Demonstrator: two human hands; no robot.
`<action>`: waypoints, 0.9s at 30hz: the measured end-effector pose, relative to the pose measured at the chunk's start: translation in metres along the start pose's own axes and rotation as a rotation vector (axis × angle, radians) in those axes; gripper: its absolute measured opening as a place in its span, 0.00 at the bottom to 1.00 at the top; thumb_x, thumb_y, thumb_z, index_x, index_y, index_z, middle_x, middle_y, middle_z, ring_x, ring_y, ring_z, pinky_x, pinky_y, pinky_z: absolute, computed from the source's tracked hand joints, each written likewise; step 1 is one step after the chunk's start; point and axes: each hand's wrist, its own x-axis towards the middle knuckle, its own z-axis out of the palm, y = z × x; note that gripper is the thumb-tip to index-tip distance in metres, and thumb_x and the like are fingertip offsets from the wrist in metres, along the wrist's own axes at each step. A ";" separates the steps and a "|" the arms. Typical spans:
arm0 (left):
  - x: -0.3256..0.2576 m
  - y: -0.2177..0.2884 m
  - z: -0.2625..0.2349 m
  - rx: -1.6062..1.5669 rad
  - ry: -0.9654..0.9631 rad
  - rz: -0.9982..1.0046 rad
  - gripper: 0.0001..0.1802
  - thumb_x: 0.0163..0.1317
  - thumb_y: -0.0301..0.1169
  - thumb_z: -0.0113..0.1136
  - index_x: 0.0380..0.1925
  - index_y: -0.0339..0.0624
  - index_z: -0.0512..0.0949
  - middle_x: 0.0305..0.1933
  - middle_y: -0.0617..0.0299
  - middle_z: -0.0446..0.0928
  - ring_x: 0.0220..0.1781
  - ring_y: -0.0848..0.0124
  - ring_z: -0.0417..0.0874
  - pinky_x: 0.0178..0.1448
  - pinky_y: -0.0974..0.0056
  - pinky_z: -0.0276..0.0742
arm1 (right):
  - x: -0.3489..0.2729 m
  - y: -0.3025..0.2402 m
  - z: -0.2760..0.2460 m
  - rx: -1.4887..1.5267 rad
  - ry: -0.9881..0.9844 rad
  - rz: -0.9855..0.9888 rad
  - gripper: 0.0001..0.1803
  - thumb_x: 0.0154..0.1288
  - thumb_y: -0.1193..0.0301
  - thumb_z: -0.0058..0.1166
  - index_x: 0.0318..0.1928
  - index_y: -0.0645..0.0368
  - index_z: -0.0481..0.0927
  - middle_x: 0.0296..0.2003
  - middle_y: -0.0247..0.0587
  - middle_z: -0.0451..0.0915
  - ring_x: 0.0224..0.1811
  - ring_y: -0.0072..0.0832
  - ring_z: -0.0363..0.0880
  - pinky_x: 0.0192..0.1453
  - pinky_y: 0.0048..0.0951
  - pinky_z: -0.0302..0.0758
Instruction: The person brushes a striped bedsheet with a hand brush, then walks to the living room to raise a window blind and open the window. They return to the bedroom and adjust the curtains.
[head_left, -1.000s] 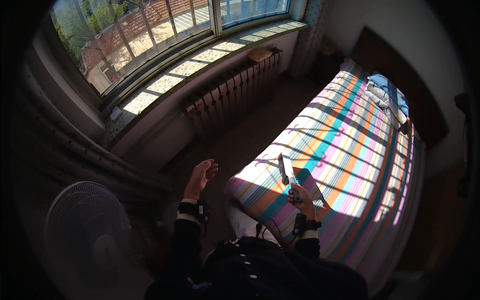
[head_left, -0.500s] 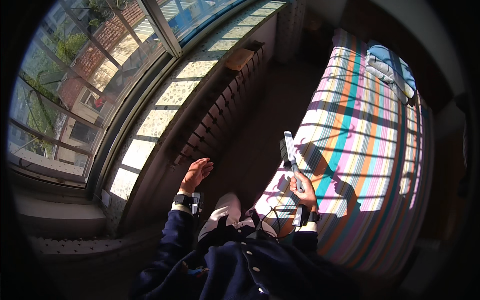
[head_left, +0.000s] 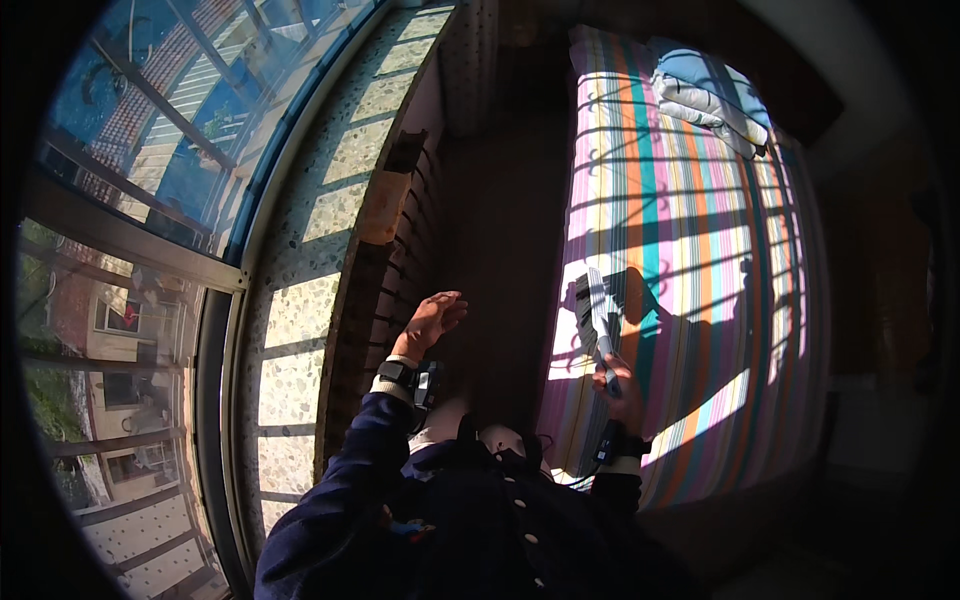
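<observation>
Grip, right hand (head_left: 620, 382): clamped on the handle of a brush. Grip, left hand (head_left: 436, 316): fingers loosely curved, not closed on anything, held in the air between windowsill and bed.

Brush (head_left: 600, 308): one, pale back, grey handle, dark bristles facing left; located over the near left part of the bed; contact with the cover cannot be told.

Bed cover (head_left: 690, 215): striped in pink, orange, teal and white, crossed by barred shadows.

Folded bedding (head_left: 705, 88): blue and white, stacked at the far end of the bed.

Windowsill (head_left: 300, 315): speckled stone, sunlit, beside a barred window (head_left: 150, 160).

Orange-brown item (head_left: 385, 207): blocky, just beside the sill, kind unclear.

Wrist straps: two, black, one per wrist, each with a small dark device.
</observation>
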 end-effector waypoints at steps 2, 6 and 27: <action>0.044 0.026 0.010 -0.006 -0.100 0.010 0.26 0.59 0.47 0.55 0.54 0.46 0.69 0.53 0.59 0.73 0.53 0.68 0.74 0.56 0.65 0.67 | 0.008 -0.019 0.013 0.118 0.052 0.019 0.09 0.66 0.66 0.47 0.41 0.57 0.68 0.25 0.32 0.69 0.24 0.17 0.66 0.25 0.17 0.65; 0.127 0.065 0.041 0.050 -0.035 -0.155 0.25 0.61 0.48 0.53 0.53 0.46 0.70 0.50 0.60 0.75 0.51 0.70 0.75 0.53 0.65 0.69 | 0.040 -0.055 0.025 0.101 0.101 0.022 0.15 0.67 0.63 0.45 0.49 0.59 0.67 0.28 0.31 0.71 0.25 0.14 0.65 0.26 0.15 0.65; 0.524 0.303 0.075 0.105 -0.059 -0.031 0.18 0.61 0.42 0.55 0.47 0.45 0.73 0.44 0.61 0.78 0.44 0.71 0.78 0.47 0.66 0.72 | 0.454 -0.310 0.042 0.112 0.005 0.009 0.05 0.66 0.70 0.46 0.38 0.57 0.70 0.27 0.32 0.71 0.21 0.15 0.65 0.22 0.17 0.63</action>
